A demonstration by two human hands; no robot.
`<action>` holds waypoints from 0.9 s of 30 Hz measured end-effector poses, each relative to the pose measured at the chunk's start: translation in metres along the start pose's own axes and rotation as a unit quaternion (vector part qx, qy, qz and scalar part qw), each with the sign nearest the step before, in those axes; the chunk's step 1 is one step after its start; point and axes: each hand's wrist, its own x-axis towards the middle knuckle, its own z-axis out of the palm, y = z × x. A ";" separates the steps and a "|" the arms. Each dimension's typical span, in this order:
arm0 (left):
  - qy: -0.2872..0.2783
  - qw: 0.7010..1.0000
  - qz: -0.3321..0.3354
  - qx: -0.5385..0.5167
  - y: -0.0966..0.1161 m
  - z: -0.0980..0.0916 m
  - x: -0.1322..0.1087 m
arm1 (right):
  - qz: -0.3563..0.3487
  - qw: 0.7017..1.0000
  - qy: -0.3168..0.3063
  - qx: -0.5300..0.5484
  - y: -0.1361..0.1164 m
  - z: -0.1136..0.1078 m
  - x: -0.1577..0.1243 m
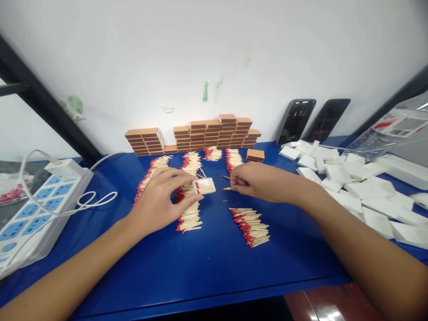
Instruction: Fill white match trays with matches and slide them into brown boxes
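Observation:
My left hand (163, 196) grips a small white matchbox tray (207, 184) between thumb and fingers, tilted a little. Some red-tipped matches lie inside the tray. Just to its right, my right hand (249, 180) is closed in a pinch on matches (227, 188), their red heads pointing left. A row of loose matches (190, 218) runs beneath and beside the tray, partly covered by my left hand. Another row of matches (147, 178) lies left of that hand. Nearer the front edge rests a slanted pile of matches (252, 227), and a further bunch (233, 159) lies behind my right hand.
Stacked brown matchboxes (210, 133) line the wall, with a single matchbox (255, 155) in front. White empty trays (361, 183) are heaped at right, below two leaning phones (296, 120). A power strip (40, 214) with a white cable stands at left on the blue table (160, 281).

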 end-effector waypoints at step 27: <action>0.061 0.992 -0.085 0.076 0.000 0.000 0.002 | -0.018 0.996 0.089 0.010 -0.018 0.024 0.011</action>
